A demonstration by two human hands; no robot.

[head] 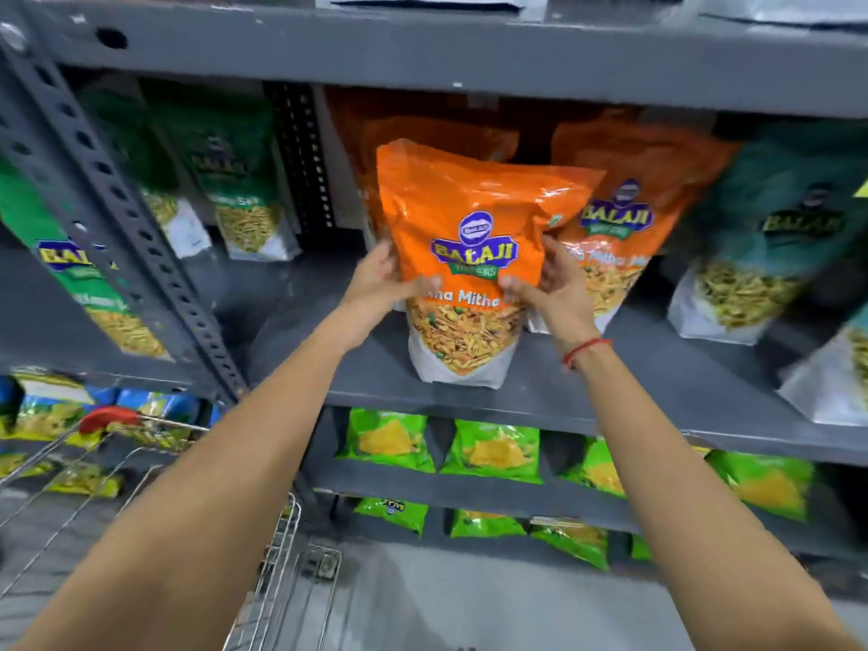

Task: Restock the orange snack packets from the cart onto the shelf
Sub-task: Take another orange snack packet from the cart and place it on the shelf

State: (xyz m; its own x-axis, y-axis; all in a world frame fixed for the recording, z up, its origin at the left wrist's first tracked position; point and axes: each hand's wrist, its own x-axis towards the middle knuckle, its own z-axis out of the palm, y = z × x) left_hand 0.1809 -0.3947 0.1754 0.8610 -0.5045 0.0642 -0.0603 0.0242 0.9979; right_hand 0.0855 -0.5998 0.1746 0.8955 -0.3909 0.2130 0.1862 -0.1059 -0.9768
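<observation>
An orange snack packet (474, 227) stands upright near the front edge of the grey shelf (587, 397). My left hand (380, 284) grips its left side and my right hand (554, 284) grips its right side, thumbs on the front. A second orange packet (629, 227) stands just behind to the right, and further orange packets (422, 129) show behind the held one. The wire cart (263, 556) is at the lower left; I see no orange packets in the visible part of it.
Green packets (244, 190) stand to the left on the same shelf and teal ones (775, 237) to the right. A perforated grey upright (117, 213) runs down the left. Bright green packets (493, 453) fill the lower shelves. The shelf above hangs close over the packets.
</observation>
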